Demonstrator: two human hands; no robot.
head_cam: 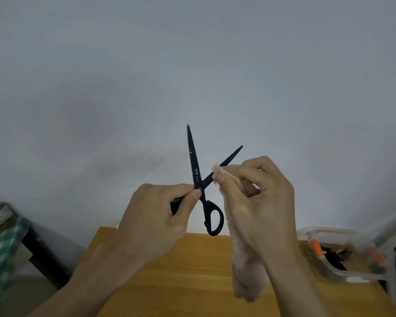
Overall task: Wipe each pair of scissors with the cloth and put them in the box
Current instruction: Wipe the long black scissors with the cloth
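Above table (192, 271): left hand (151, 223) grips scissors (196, 170), right hand (258, 202) pinches cloth (245, 266); blade marking unreadable.

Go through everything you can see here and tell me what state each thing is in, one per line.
scissors: blades spread open, held up in the air
cloth: pinched round one blade, rest hanging down
left hand: gripping one scissor handle
right hand: pinching the cloth on the blade
box: open, on the table, dark items inside
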